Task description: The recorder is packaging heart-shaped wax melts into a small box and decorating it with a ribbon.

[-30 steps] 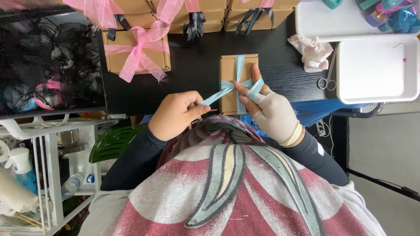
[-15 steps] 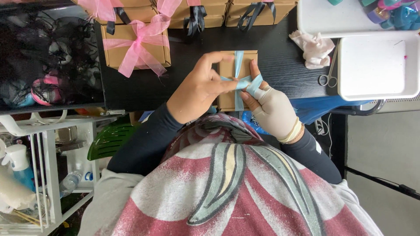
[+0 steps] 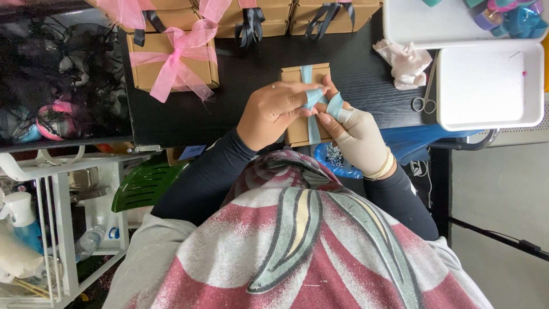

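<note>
At twelve o'clock from the person, the small cardboard box [image 3: 307, 103] looks light and stiff, its blue ribbon [image 3: 313, 98] soft and slippery, best pinched near the crossing, where left hand [image 3: 273, 111] and right hand [image 3: 355, 134] both nip it.

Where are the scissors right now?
In the head view, the scissors lie on the black table, right of the hands, between the crumpled cloth and the white tray.

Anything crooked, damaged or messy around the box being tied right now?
Nothing stands out. The small brown box sits square on the black table, its light blue ribbon running straight down the middle between the left hand and right hand. A crumpled cloth lies beside the scissors.
</note>
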